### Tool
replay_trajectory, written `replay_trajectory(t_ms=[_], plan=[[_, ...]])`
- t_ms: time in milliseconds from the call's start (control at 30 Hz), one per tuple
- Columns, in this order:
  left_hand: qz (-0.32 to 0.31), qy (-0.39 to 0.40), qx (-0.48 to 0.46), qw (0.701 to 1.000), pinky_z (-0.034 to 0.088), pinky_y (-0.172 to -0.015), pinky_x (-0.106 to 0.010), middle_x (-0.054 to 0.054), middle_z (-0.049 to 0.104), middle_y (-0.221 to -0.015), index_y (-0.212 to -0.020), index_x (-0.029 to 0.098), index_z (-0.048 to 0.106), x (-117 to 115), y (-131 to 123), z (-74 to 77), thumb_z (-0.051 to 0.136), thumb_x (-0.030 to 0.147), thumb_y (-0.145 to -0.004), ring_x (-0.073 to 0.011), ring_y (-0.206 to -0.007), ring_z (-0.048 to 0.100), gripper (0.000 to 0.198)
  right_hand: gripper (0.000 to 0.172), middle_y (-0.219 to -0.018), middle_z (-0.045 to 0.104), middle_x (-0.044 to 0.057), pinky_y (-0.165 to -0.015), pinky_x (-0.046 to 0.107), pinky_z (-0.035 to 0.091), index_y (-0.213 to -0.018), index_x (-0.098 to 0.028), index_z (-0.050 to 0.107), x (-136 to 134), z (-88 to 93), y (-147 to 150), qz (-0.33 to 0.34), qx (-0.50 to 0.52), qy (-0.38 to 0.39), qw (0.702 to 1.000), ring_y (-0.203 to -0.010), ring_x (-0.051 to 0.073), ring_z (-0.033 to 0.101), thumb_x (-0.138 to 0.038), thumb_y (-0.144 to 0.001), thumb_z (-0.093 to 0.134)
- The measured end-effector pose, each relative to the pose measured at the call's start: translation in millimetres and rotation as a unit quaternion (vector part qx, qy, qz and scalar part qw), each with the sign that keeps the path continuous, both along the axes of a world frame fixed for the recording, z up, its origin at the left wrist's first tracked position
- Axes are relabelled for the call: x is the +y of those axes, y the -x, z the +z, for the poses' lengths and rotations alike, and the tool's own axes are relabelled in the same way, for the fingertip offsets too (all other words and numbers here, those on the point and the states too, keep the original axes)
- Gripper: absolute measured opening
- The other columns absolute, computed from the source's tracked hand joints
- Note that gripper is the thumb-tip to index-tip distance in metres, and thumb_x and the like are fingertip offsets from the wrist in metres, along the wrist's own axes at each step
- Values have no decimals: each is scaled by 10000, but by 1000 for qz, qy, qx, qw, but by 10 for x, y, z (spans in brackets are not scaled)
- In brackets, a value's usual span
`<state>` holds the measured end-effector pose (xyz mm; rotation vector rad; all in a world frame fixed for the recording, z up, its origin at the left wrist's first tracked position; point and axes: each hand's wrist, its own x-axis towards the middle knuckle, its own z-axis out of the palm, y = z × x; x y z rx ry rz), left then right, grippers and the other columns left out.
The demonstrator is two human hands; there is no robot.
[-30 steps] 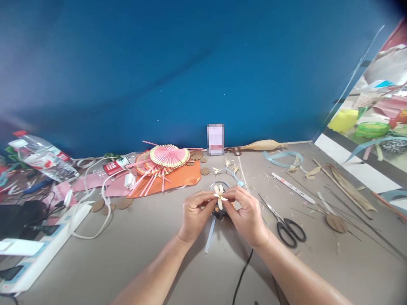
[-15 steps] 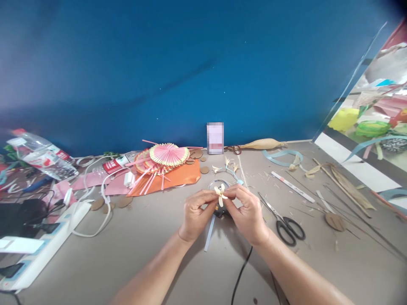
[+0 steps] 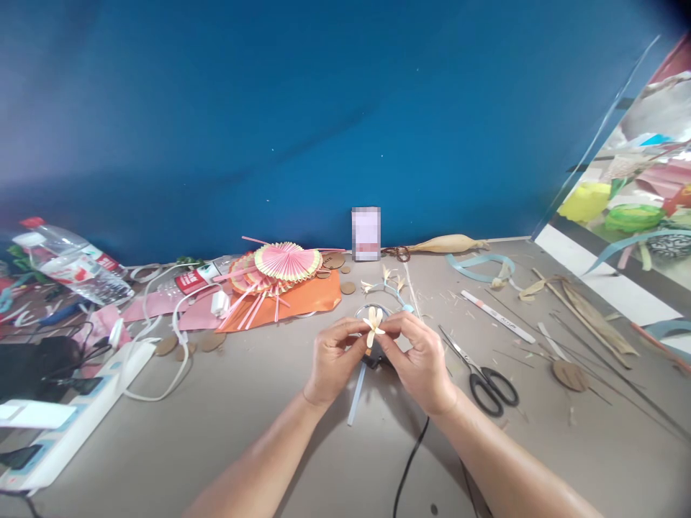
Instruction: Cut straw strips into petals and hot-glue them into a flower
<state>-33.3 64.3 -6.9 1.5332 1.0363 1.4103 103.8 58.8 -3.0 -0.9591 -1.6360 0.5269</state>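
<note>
Flower (image 3: 373, 324) of pale cream strips, small and many-petalled, held just above the grey surface (image 3: 216, 432) between the two hands at the centre of the view. The left hand (image 3: 335, 363) pinches it from one side with thumb and forefinger closed on the petals, and the right hand (image 3: 418, 363) does the same from the other side; the fingers (image 3: 353, 329) of both hands are thus clenched on the flower, fingertips nearly meeting. The piece looks very light, thin and springy, more like dried leaf or paper than anything rigid, and so is likely to crease, tear or unfold under a hard squeeze. The safest hold appears to be at the knotted middle where the strips cross, with light pressure, leaving the free petal tips untouched. Directly below the hands lie a dark object (image 3: 372, 360), too hidden to identify, a pale blue strip (image 3: 356, 396) and a black cable (image 3: 407, 464) running toward the viewer. Black-handled scissors (image 3: 483, 378) lie near the right hand, and pink pleated fans (image 3: 281, 265) rest on orange paper (image 3: 302, 302) farther back, against the blue wall.
</note>
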Motion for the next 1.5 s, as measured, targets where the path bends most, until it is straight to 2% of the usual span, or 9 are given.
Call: replay_trajectory(t_ms=[167, 433, 567, 767, 1033, 1300, 1500], plan=[[-7, 12, -4, 1000, 467, -584, -253, -58, 618, -742, -739, 147, 677, 7, 3, 7, 631, 240, -690, -161, -682, 576, 114, 82, -731, 587, 16, -631, 269, 463, -748, -206, 591, 7, -11, 1, 5, 6, 5, 1000, -668, 139, 572, -168, -784, 528], [-4, 22, -18, 1000, 453, -565, -239, -39, 597, -704, -724, 139, 673, 20, 0, -7, 637, 235, -683, -133, -627, 550, 110, 101, -756, 598, 20, -651, 271, 469, -771, -204, 599, 11, -9, 12, 13, 9, 14, 1000, -690, 142, 582, -150, -787, 515], [4, 61, -41, 997, 457, -554, -241, -25, 581, -672, -731, 134, 665, 21, -15, -5, 643, 258, -677, -119, -593, 529, 137, 121, -769, 599, 24, -645, 268, 478, -788, -204, 603, 12, 4, 22, 21, 8, 18, 1000, -696, 140, 580, -138, -787, 502], [-33, 114, -91, 989, 449, -542, -245, -13, 565, -600, -665, 129, 648, 46, -34, -46, 640, 278, -682, -109, -553, 511, 150, 113, -747, 584, 16, -594, 252, 485, -778, -201, 597, 5, 8, 31, 20, 23, 28, 999, -628, 121, 557, -128, -777, 511], [-57, 132, -112, 983, 457, -515, -226, -20, 578, -645, -653, 136, 658, 74, -16, -77, 639, 301, -682, -110, -584, 533, 169, 91, -744, 576, 14, -600, 248, 481, -763, -198, 591, 19, -18, 37, 12, 21, 30, 999, -637, 120, 543, -135, -769, 527], [-26, 85, -72, 993, 462, -521, -240, -21, 568, -625, -625, 145, 649, 50, -6, -64, 626, 308, -695, -114, -567, 520, 180, 113, -720, 561, 9, -593, 246, 464, -752, -197, 580, -6, -10, 43, 20, 14, 16, 1000, -635, 118, 533, -118, -779, 503], [14, 59, -60, 996, 454, -526, -227, -14, 573, -644, -657, 158, 655, 24, -10, -44, 624, 306, -696, -112, -578, 526, 157, 149, -809, 607, 40, -677, 289, 484, -844, -210, 605, -17, -27, 44, 21, -2, -14, 1000, -755, 153, 576, -138, -798, 483]])
